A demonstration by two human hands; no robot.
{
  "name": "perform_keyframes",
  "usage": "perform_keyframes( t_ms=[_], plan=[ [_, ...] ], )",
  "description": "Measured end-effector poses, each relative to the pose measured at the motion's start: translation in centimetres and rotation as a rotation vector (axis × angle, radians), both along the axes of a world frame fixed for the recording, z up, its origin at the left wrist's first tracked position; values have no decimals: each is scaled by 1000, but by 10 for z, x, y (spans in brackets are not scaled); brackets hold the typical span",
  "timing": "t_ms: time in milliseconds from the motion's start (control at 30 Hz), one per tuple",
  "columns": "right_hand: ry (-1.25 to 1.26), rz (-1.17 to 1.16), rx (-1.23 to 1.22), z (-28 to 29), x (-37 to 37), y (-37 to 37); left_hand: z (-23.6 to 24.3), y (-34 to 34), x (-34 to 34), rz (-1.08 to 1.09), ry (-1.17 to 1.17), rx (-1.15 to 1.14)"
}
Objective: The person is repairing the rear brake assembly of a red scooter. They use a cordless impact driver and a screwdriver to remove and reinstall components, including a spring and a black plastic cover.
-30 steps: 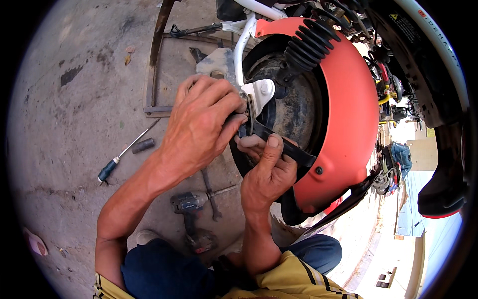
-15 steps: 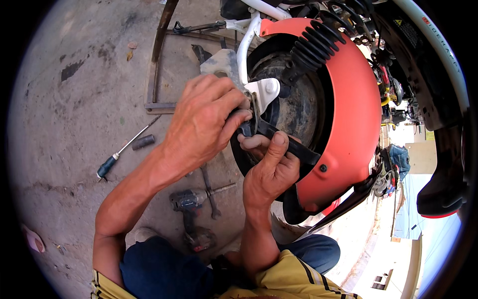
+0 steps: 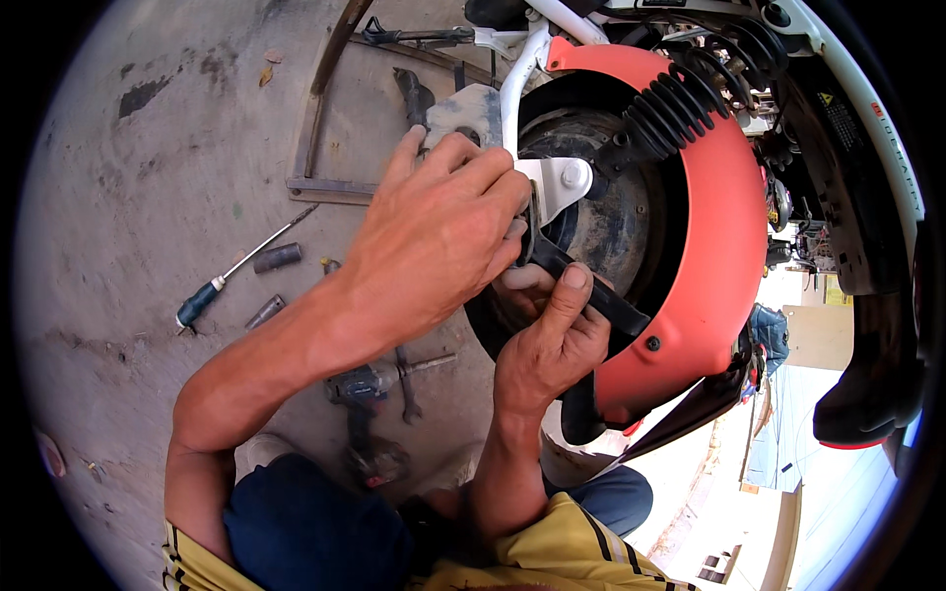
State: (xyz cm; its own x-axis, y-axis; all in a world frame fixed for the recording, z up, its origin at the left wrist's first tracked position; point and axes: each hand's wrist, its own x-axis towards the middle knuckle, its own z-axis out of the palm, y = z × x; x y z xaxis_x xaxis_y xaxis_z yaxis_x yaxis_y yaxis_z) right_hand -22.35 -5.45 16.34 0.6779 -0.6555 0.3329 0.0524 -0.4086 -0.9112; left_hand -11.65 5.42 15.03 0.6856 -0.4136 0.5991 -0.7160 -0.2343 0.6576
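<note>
A bare right hand [image 3: 552, 357] grips a black bar [image 3: 619, 308] beside a red fender [image 3: 724, 227], the left hand [image 3: 443, 222] curled at a bolted white bracket [image 3: 552, 184], its hold hidden, the bar seemingly yet to be secured.

Your fisheye view bows outward at its edges; soft daylight prevails, glare bleaching the ground [image 3: 680, 448] at four o'clock.

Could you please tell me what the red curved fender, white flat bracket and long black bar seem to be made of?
The red curved fender looks like matte plastic, from its soft sheen. The white flat bracket is probably painted metal, given its crisp, thin edges. The long black bar in the right hand could be plastic, rubber or metal; its smooth, dark surface leaves that open.
</note>
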Motion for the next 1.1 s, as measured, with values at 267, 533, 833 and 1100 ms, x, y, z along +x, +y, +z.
perform_keyframes(
  t_ms=[267, 533, 833, 1100],
  plan=[
    [13, 4, 25, 5, -1, 2, -6, 1, 2, -12, 57, -51],
    [41, 8, 41, 2, -2, 0, -18, -3, 0, -22, 126, -197],
    [143, -12, -55, 3, -9, 1, -16, -7, 1, -94, 216, -311],
    [-5, -4, -489, -27, -28, 4, -14, -2, 9, -169, 173, -300]
  ],
)
